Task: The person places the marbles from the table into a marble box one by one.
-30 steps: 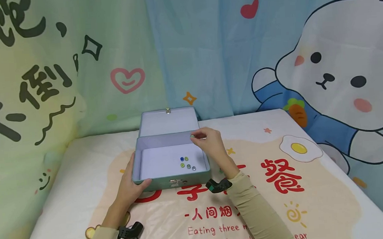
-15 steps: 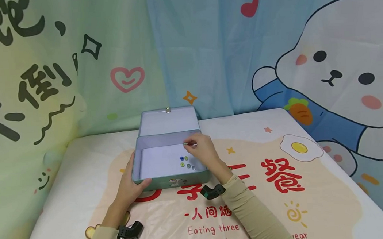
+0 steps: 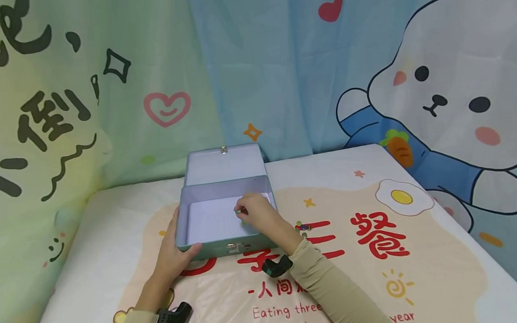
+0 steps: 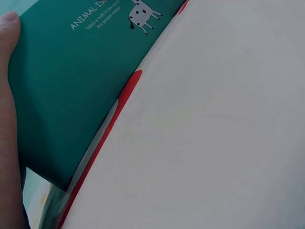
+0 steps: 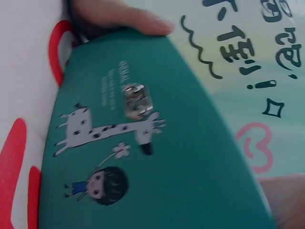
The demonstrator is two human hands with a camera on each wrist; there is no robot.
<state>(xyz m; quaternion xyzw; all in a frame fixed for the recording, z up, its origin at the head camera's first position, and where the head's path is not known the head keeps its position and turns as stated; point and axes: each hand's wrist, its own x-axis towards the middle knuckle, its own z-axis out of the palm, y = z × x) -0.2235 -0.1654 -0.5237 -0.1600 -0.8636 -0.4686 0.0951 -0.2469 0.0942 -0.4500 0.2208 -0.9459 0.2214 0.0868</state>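
A green tin box (image 3: 250,244) with a pale inside stands on the table, its lid (image 3: 224,166) swung back. My left hand (image 3: 171,251) holds the box's front left corner, thumb over the front edge and fingers along the side. Over the inside of the box, the fingertips of my right hand (image 3: 262,214) pinch a small greenish marble (image 3: 238,211). One yellow-green marble (image 3: 243,223) shows on the box floor beneath; the hand covers the others. In the right wrist view, a metal clasp (image 5: 137,101) and a printed giraffe mark the box front.
Several marbles (image 3: 302,226) lie on the printed tablecloth (image 3: 359,284) right of the box, close to my right forearm. A patterned curtain (image 3: 275,71) hangs behind the table. The table's right edge runs diagonally toward the front.
My right hand has moved left and down, from the box's right rim to over its floor, with the marble pinched. The left hand keeps its hold. The head view has shifted slightly.
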